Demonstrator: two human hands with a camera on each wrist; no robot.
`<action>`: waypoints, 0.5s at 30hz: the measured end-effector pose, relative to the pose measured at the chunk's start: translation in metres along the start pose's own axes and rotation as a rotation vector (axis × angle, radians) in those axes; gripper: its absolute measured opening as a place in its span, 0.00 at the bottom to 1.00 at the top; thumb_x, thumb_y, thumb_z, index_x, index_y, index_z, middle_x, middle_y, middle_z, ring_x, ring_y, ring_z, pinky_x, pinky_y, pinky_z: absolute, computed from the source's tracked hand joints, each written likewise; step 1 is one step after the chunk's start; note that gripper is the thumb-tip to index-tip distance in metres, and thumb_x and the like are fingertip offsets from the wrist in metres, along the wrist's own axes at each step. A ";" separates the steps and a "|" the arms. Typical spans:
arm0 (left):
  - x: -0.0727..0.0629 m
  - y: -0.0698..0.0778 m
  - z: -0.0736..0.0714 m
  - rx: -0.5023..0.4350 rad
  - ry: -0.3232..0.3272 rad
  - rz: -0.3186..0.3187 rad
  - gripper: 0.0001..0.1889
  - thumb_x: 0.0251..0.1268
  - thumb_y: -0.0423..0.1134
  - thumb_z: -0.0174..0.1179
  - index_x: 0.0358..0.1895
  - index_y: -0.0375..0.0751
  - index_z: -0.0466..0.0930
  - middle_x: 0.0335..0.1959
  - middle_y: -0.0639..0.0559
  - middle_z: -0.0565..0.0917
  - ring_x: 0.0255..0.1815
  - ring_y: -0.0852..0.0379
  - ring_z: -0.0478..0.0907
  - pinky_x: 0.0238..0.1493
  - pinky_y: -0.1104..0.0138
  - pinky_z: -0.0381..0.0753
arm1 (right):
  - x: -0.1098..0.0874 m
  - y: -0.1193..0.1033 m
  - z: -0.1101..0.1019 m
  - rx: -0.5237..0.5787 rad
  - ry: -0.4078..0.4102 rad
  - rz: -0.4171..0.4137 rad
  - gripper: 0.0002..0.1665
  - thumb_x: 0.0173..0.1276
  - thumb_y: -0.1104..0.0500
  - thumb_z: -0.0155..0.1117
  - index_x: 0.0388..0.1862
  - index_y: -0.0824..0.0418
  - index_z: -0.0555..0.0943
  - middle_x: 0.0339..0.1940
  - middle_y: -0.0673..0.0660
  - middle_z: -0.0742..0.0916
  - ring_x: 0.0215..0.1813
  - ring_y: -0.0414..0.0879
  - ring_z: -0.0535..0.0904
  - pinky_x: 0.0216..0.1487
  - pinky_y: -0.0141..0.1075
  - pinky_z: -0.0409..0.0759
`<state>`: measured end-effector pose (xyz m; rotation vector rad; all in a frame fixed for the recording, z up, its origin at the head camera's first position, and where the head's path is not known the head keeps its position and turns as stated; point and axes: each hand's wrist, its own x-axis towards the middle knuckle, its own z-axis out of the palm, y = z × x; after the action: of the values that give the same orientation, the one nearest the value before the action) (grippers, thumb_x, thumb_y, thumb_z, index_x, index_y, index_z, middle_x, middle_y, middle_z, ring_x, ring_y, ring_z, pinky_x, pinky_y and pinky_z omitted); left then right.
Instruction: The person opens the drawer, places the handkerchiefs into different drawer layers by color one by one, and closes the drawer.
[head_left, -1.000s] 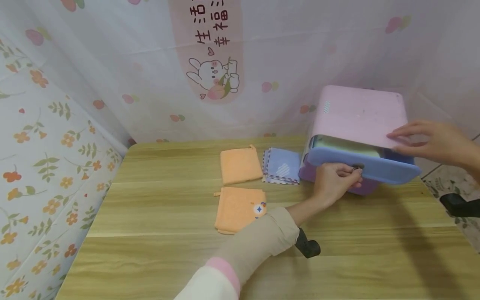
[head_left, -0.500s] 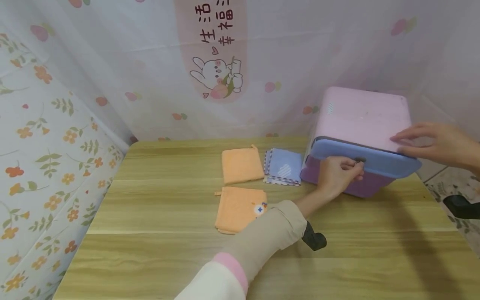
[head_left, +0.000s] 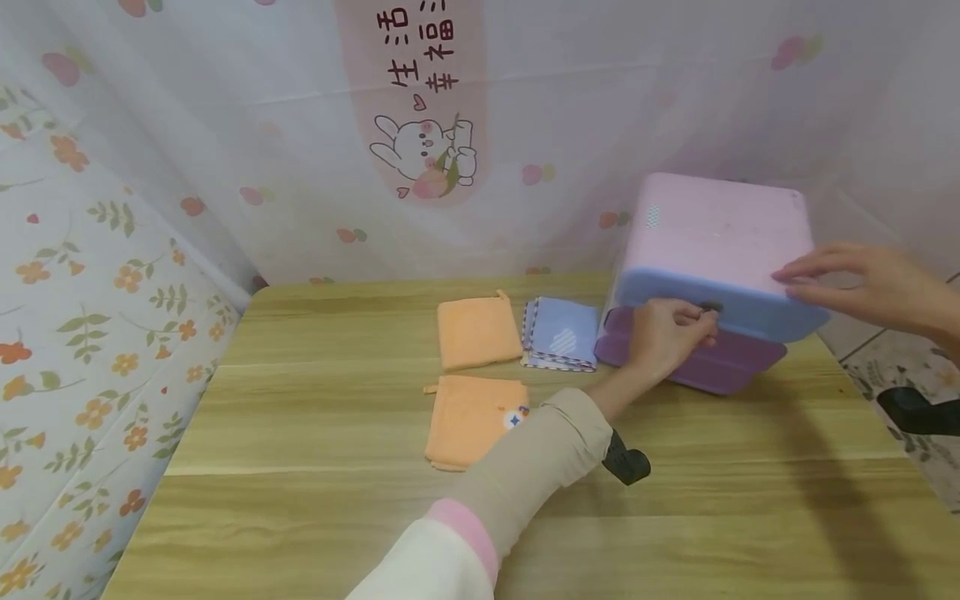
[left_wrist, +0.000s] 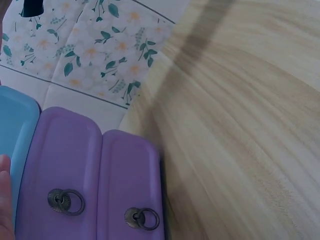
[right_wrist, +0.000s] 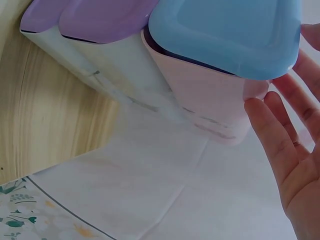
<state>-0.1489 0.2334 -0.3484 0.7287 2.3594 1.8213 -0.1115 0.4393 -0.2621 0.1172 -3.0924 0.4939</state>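
A small drawer cabinet with a pink top (head_left: pixel 723 229) stands at the table's back right. Its top drawer has a blue front (head_left: pixel 772 312), which lies close against the pink body; the right wrist view shows a thin dark gap along one edge. My left hand (head_left: pixel 663 337) pinches the metal pull (head_left: pixel 711 307) on that front. Straight fingers of my right hand (head_left: pixel 870 285) touch the pink casing near its front right edge. Below, two purple drawer fronts (left_wrist: pixel 60 150) carry ring pulls (left_wrist: pixel 73 202) that hang free.
Left of the cabinet lie a folded blue cloth (head_left: pixel 566 329) with a checked border and two folded orange cloths (head_left: pixel 478 333), one before the other. They rest on a wooden table (head_left: pixel 315 417). A patterned curtain (head_left: pixel 570 100) hangs behind.
The blue drawer has gone from partly pulled out to nearly flush with the cabinet, pushed back by my left hand on the pull. My right hand stays on the casing.
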 end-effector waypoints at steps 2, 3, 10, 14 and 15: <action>0.001 0.001 0.000 -0.021 -0.010 -0.017 0.08 0.57 0.38 0.59 0.28 0.39 0.83 0.17 0.57 0.82 0.14 0.77 0.72 0.14 0.81 0.70 | 0.000 -0.001 -0.001 0.003 -0.009 0.012 0.21 0.62 0.54 0.58 0.48 0.68 0.76 0.51 0.71 0.73 0.50 0.68 0.65 0.40 0.66 0.63; 0.002 0.001 0.000 -0.036 -0.013 -0.027 0.08 0.57 0.38 0.59 0.28 0.38 0.83 0.17 0.57 0.82 0.14 0.76 0.73 0.13 0.81 0.70 | 0.000 -0.001 -0.001 0.006 -0.016 0.019 0.21 0.63 0.54 0.58 0.49 0.68 0.75 0.51 0.71 0.72 0.51 0.68 0.65 0.40 0.66 0.62; 0.004 0.003 0.001 -0.119 -0.005 -0.085 0.07 0.56 0.37 0.60 0.30 0.35 0.82 0.16 0.55 0.82 0.14 0.72 0.75 0.14 0.80 0.72 | -0.001 -0.003 0.001 -0.041 0.013 -0.015 0.22 0.59 0.54 0.62 0.48 0.68 0.77 0.49 0.70 0.74 0.47 0.68 0.69 0.37 0.64 0.68; 0.005 0.004 0.002 -0.154 0.000 -0.087 0.07 0.55 0.35 0.60 0.29 0.33 0.82 0.16 0.54 0.82 0.13 0.71 0.75 0.15 0.79 0.73 | -0.004 -0.003 0.003 -0.059 0.073 -0.067 0.20 0.54 0.58 0.66 0.44 0.68 0.79 0.45 0.69 0.77 0.43 0.67 0.73 0.34 0.60 0.72; 0.005 0.004 0.002 -0.165 -0.001 -0.084 0.07 0.55 0.35 0.60 0.29 0.33 0.82 0.16 0.54 0.82 0.13 0.71 0.75 0.15 0.79 0.73 | -0.004 -0.003 0.003 -0.063 0.087 -0.082 0.20 0.53 0.59 0.67 0.43 0.68 0.79 0.44 0.68 0.78 0.42 0.67 0.73 0.34 0.59 0.73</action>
<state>-0.1509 0.2380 -0.3444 0.6012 2.1702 1.9498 -0.1073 0.4361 -0.2640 0.2147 -3.0004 0.3878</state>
